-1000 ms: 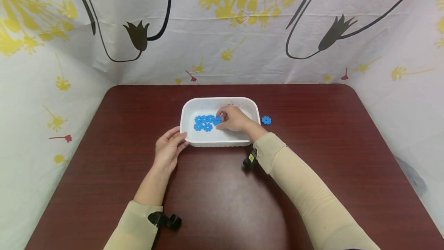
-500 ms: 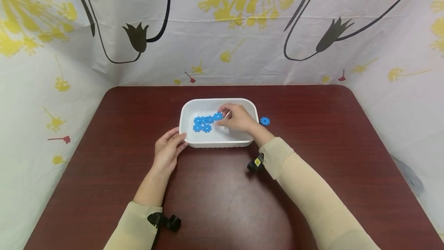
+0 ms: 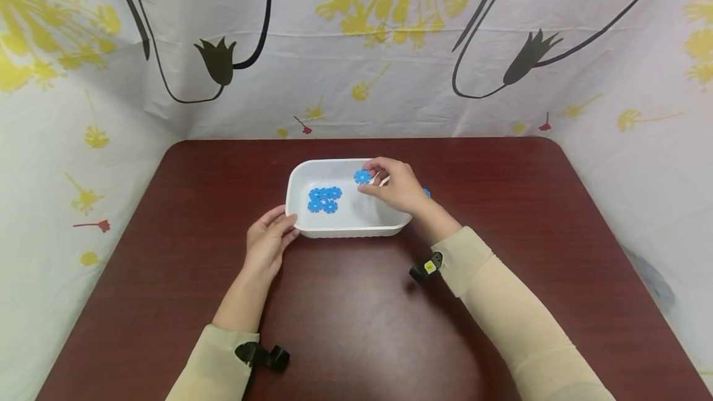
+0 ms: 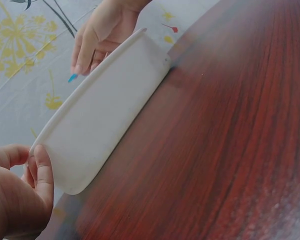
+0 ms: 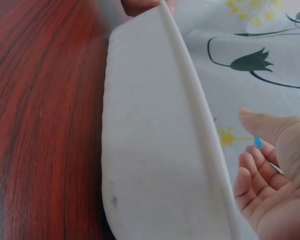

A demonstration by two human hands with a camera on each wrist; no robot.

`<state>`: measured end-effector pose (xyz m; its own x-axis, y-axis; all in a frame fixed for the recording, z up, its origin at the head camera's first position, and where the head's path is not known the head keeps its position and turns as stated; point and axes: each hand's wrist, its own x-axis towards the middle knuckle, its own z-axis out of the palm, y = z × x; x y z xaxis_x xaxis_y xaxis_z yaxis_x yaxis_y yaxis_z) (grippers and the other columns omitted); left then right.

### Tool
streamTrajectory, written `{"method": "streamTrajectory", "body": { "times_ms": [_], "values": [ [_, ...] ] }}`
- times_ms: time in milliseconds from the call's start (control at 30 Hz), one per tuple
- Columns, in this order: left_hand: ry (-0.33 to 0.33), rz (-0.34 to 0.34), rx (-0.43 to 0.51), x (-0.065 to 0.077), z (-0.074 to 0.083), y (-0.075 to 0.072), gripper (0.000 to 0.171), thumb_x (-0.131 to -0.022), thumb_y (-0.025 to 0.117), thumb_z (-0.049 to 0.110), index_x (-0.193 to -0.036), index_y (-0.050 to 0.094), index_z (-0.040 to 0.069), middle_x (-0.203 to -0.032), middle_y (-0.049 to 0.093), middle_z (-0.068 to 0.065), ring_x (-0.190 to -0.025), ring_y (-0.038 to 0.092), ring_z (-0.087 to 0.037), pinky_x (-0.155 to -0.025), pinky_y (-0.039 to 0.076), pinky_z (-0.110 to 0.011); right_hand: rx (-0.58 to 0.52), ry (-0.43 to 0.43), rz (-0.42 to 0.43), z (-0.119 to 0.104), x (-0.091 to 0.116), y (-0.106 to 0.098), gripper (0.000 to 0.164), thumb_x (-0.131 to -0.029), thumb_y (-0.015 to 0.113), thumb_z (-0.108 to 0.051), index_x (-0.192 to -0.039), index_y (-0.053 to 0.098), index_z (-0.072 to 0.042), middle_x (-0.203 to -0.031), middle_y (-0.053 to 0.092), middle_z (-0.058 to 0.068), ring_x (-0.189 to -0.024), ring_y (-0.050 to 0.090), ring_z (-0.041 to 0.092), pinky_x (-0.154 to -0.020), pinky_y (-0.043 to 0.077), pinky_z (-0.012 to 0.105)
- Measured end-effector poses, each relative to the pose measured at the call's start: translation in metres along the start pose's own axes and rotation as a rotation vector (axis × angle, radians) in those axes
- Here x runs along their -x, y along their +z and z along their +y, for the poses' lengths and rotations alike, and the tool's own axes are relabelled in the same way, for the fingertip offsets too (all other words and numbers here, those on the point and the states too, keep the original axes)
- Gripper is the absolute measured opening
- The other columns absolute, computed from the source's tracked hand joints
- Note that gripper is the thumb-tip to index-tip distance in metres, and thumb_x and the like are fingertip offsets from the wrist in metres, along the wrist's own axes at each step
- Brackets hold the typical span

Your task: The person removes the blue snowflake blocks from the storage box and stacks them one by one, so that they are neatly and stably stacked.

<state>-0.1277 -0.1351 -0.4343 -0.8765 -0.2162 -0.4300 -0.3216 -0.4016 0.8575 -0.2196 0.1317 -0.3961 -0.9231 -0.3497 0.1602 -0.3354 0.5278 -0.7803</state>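
A white plastic basin (image 3: 345,220) sits on the table, and my left hand (image 3: 266,243) grips its left end, thumb over the rim. In the basin's left half lie several blue snowflake discs (image 3: 323,199), flat and bunched together. Above the right half, my right hand (image 3: 402,187) pinches one blue snowflake disc (image 3: 362,176) between thumb and fingers. The left wrist view shows this disc edge-on as a blue sliver (image 4: 72,78), level with the rim. In the right wrist view the basin wall (image 5: 150,130) hides the inside.
Another blue disc (image 3: 426,193) lies on the table just right of the basin, partly hidden by my right hand. The dark red table (image 3: 195,203) is bordered by a white cloth with printed flowers (image 3: 412,98) at the back and sides.
My right hand has lifted one disc from the right side of the bunch and moved up and to the right with it. My left hand stays on the basin.
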Motion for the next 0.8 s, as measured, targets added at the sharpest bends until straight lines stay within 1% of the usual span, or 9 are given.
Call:
{"method": "streamTrajectory", "body": {
  "times_ms": [267, 467, 667, 800],
  "values": [
    [-0.01, 0.0, -0.002, -0.001, 0.0, -0.001, 0.046, -0.094, 0.071, 0.004, -0.137, 0.054, 0.002, -0.108, 0.062, -0.006, -0.089, 0.066, -0.014, -0.083, 0.061, -0.026, 0.014, 0.011, 0.056, 0.005, 0.01, -0.017, 0.037, -0.083, 0.085, -0.01, -0.114, 0.068, 0.0, -0.092, 0.067, 0.011, -0.084, 0.062, 0.022, -0.069, 0.051, 0.027],
    [-0.01, 0.003, -0.002, -0.001, 0.0, -0.001, 0.045, -0.094, 0.07, 0.003, -0.137, 0.055, 0.002, -0.108, 0.062, -0.006, -0.09, 0.066, -0.015, -0.083, 0.061, -0.026, 0.005, 0.036, 0.086, 0.01, 0.017, -0.031, 0.036, -0.086, 0.083, -0.013, -0.116, 0.067, -0.003, -0.091, 0.066, 0.01, -0.082, 0.06, 0.021, -0.064, 0.047, 0.027],
    [-0.004, 0.001, 0.005, 0.0, 0.0, 0.0, 0.045, -0.094, 0.07, 0.002, -0.137, 0.055, 0.001, -0.105, 0.064, -0.005, -0.089, 0.067, -0.015, -0.081, 0.061, -0.026, -0.012, 0.046, 0.122, 0.019, 0.023, -0.041, 0.035, -0.086, 0.082, -0.011, -0.116, 0.066, -0.002, -0.091, 0.065, 0.01, -0.081, 0.059, 0.021, -0.063, 0.047, 0.02],
    [-0.001, -0.002, 0.006, 0.0, 0.0, -0.001, 0.045, -0.094, 0.07, 0.002, -0.137, 0.055, 0.0, -0.104, 0.064, -0.004, -0.089, 0.067, -0.016, -0.08, 0.061, -0.025, -0.032, 0.059, 0.146, 0.025, 0.027, -0.045, 0.036, -0.086, 0.082, -0.011, -0.117, 0.066, -0.002, -0.093, 0.065, 0.011, -0.081, 0.059, 0.02, -0.064, 0.049, 0.018]
  ]
}}
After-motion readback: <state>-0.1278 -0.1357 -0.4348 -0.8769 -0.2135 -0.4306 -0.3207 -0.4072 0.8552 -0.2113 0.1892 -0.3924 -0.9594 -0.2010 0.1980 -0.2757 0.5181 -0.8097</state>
